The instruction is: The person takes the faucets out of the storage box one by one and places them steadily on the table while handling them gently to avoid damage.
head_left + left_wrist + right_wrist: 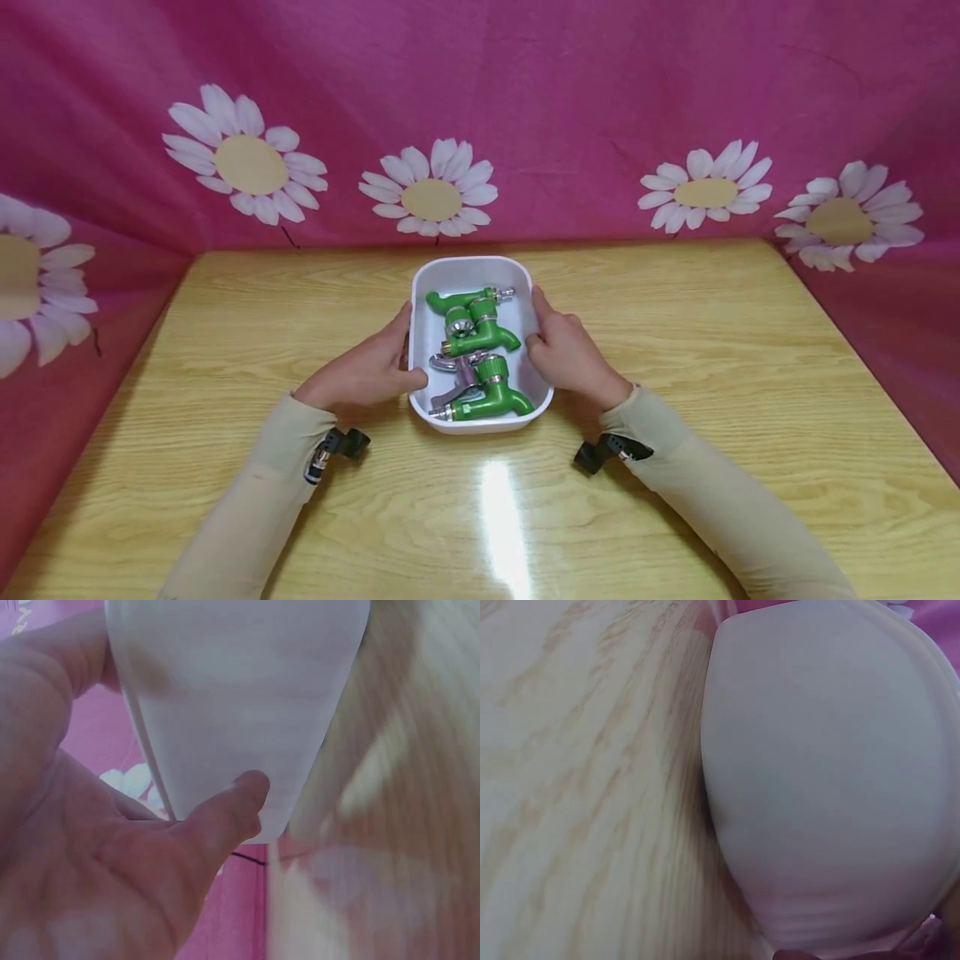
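Note:
A white rectangular tub (480,427) is between my two hands, several water taps inside it. My left hand (363,367) holds its left side; in the left wrist view the thumb (236,806) lies against the outer wall and the fingers reach the rim. On the opposite side my right hand (573,354) grips the wall near the rim, its fingers mostly hidden. Inside, a green tap (461,300) lies at the far end, another green tap (483,336) in the middle, and a third green tap (491,400) nearest me. A silvery metal tap (467,375) lies beside the nearest one.
The wood-grain table (247,333) extends around the tub, with a bright light reflection in front. A pink cloth (555,100) with daisies hangs behind and along both sides. Black wrist cameras are strapped over both beige sleeves (247,483).

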Tool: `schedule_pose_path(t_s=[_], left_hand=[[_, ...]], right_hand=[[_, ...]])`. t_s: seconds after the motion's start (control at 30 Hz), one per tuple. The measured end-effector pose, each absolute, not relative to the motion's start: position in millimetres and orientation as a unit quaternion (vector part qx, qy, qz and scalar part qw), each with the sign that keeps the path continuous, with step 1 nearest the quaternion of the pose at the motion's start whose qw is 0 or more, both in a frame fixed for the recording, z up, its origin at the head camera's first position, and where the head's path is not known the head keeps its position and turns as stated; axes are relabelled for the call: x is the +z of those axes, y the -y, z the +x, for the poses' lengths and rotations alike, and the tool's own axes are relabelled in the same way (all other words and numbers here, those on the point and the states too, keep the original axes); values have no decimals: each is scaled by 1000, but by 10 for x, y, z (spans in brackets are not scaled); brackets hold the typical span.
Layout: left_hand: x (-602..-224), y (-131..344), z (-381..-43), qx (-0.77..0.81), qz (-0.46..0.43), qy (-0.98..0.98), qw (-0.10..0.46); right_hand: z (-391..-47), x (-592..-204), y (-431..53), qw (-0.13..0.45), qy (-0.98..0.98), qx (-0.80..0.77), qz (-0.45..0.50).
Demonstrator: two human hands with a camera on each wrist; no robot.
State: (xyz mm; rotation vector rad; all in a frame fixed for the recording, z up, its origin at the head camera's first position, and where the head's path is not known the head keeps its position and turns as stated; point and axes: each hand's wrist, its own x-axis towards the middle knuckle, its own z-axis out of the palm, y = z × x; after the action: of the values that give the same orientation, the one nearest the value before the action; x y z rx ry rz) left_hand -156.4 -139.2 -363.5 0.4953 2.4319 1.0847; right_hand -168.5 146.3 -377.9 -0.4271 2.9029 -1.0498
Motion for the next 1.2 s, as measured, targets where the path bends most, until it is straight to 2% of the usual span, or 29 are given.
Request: schedule_pose_path(t_s=[0.4,0.8,1.2], left_hand=[[-3595,1530,-1582,409,132,-872,233],[-3460,1734,-1582,375,144,-879,257],[-3453,1777,-1666,369,95,-900,213]], right_hand=[[-1708,-3777,-1361,26,-934,-318,-163],[-1710,-3808,-1244,46,-926,-329,-180],[-1723,-3833,-1185,39,-924,-337,-176]])
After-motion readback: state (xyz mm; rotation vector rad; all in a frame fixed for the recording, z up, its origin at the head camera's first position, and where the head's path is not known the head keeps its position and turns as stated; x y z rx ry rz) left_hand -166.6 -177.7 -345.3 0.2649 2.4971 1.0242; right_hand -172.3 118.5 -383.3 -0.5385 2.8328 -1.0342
